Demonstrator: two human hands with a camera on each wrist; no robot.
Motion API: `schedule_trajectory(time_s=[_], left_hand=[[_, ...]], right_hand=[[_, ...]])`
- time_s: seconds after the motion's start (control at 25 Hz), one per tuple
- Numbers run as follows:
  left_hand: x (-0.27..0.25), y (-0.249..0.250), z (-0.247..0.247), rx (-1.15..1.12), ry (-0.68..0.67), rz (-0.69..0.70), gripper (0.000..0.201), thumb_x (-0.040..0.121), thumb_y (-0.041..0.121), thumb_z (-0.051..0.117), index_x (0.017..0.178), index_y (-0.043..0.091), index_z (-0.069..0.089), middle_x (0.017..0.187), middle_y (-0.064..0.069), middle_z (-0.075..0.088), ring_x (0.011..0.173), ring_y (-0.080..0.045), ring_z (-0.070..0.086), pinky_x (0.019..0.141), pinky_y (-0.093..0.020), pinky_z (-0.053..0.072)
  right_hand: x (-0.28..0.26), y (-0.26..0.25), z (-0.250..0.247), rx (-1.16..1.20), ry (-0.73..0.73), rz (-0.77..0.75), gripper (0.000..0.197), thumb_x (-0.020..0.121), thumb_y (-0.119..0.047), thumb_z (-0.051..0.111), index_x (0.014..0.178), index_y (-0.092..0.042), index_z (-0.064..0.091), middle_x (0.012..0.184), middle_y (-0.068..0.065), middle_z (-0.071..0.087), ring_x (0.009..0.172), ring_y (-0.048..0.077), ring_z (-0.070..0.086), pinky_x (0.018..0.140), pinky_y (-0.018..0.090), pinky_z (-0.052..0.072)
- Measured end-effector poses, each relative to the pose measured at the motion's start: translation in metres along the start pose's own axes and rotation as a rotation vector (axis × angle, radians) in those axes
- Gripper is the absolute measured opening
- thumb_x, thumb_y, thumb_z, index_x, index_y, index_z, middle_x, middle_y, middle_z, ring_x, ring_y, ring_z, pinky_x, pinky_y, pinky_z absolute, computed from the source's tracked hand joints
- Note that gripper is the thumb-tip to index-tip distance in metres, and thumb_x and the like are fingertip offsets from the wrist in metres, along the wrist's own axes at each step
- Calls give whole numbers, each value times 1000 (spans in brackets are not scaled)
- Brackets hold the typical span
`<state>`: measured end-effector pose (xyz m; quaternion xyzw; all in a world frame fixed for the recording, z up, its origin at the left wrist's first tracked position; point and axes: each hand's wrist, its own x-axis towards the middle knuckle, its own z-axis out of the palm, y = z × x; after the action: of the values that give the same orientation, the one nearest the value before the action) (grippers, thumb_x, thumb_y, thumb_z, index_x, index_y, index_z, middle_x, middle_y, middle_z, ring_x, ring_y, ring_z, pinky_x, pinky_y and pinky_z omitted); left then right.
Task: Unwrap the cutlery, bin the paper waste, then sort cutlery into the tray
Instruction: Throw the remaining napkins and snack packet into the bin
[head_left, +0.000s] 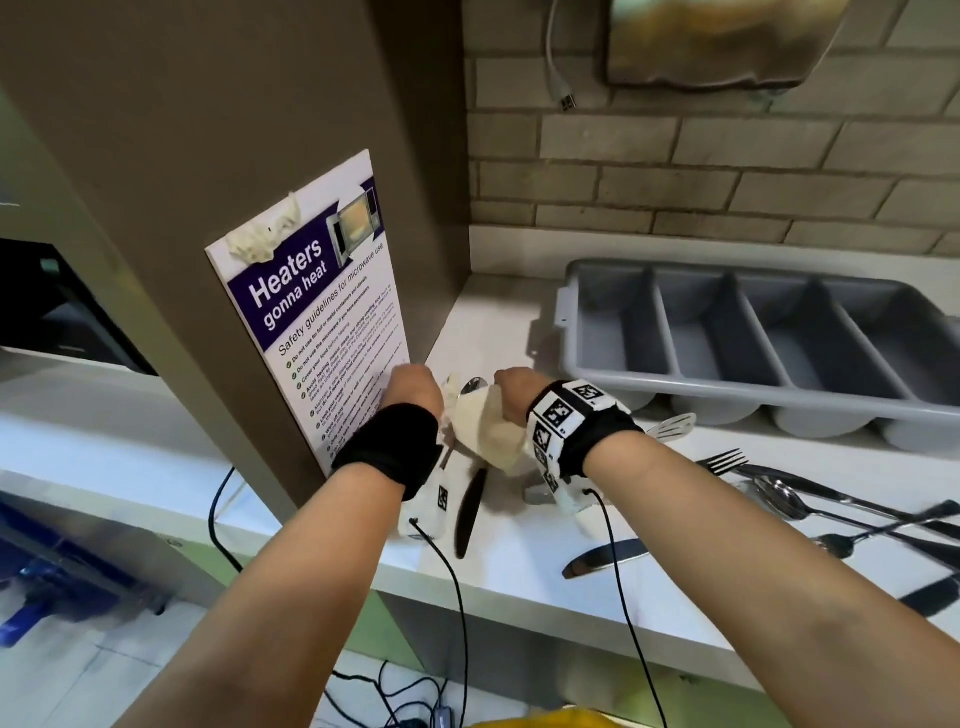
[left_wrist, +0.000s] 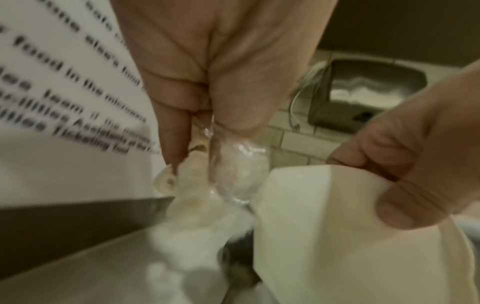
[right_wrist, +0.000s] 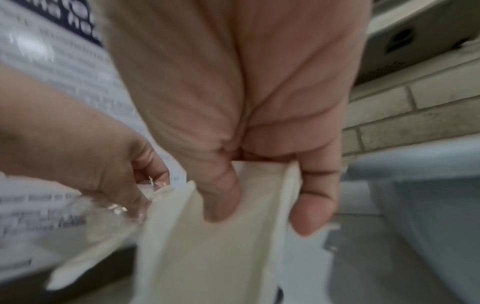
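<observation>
Cutlery bundle (head_left: 475, 415), partly wrapped, is held above the white surface (head_left: 519, 582) beside the poster. Its cream paper napkin (right_wrist: 207, 246) is pinched by the right hand (head_left: 511, 392); clear film (left_wrist: 239, 176) is pinched by the left hand (head_left: 413, 387). Grey tray (head_left: 737, 384) sits just right; loose cutlery (head_left: 810, 509) lies before it.

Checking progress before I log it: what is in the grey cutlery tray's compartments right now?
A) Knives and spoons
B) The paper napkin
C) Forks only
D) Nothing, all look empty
D: the head view shows the cutlery tray with bare compartments, while loose cutlery lies on the counter in front of it.
</observation>
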<state>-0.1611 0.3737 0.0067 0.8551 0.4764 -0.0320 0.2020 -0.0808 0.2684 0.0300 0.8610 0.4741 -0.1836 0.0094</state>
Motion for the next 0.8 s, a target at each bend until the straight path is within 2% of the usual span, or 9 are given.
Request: schedule_trajectory(time_s=[0.08, 0.2, 0.32, 0.4, 0.48, 0.52, 0.64, 0.72, 0.8], left_hand=[[-7, 2, -15, -177, 114, 39, 27, 89, 4, 52, 114, -1, 63, 121, -17, 64, 113, -31, 60, 94, -30, 48], [-38, 13, -46, -395, 304, 94, 26, 87, 1, 56, 111, 2, 65, 122, -16, 63, 111, -28, 60, 84, -21, 42], [-82, 31, -55, -537, 355, 182, 29, 85, 9, 62, 114, 8, 64, 116, -10, 63, 103, -24, 59, 83, -21, 39], [-114, 47, -47, -619, 343, 235, 21, 84, 11, 63, 105, 13, 65, 97, -3, 60, 84, -17, 55, 75, -19, 41], [-149, 65, -27, -713, 295, 318, 14, 81, 9, 64, 90, 19, 63, 87, -1, 58, 70, -14, 52, 62, -14, 44], [-167, 73, -18, -756, 268, 361, 16, 80, 7, 65, 84, 21, 60, 85, -1, 59, 69, -14, 53, 62, -16, 46], [-229, 98, 26, -851, 134, 471, 31, 78, 1, 66, 74, 30, 59, 76, 6, 63, 72, -11, 58, 77, -27, 50], [-266, 110, 60, -859, 60, 513, 35, 77, 0, 67, 73, 34, 59, 75, 11, 62, 70, -6, 58, 77, -25, 50], [-294, 115, 95, -871, -56, 527, 36, 77, -2, 68, 75, 34, 60, 75, 13, 62, 68, -1, 56, 75, -19, 49]], right_hand=[[-18, 7, -12, 113, 99, 28, 40, 91, 3, 38, 131, 1, 42, 136, 21, 50, 126, 32, 48, 102, 36, 40], [-62, 27, -27, 304, 275, 33, 40, 90, 4, 39, 129, -3, 42, 129, 22, 54, 118, 34, 53, 91, 36, 45], [-117, 56, -26, 440, 451, 47, 34, 90, 1, 42, 123, -1, 44, 119, 25, 57, 112, 36, 54, 78, 33, 41], [-153, 78, -13, 519, 577, 67, 27, 88, 2, 42, 114, 1, 46, 108, 27, 59, 103, 37, 56, 67, 24, 31], [-187, 102, 10, 604, 690, 96, 25, 86, 3, 42, 111, 3, 47, 96, 26, 59, 93, 35, 57, 60, 18, 24], [-201, 111, 20, 650, 754, 112, 24, 86, 3, 42, 110, 3, 47, 93, 23, 58, 88, 33, 55, 58, 17, 23], [-254, 145, 58, 776, 921, 144, 24, 86, 4, 45, 110, 4, 47, 91, 12, 54, 79, 22, 49, 54, 12, 31], [-285, 163, 85, 848, 1016, 127, 26, 84, 6, 48, 110, 7, 47, 93, 7, 52, 80, 16, 49, 56, -3, 35], [-311, 177, 115, 879, 1068, 114, 28, 82, 10, 49, 109, 12, 46, 93, 7, 53, 75, 2, 48, 61, -9, 35]])
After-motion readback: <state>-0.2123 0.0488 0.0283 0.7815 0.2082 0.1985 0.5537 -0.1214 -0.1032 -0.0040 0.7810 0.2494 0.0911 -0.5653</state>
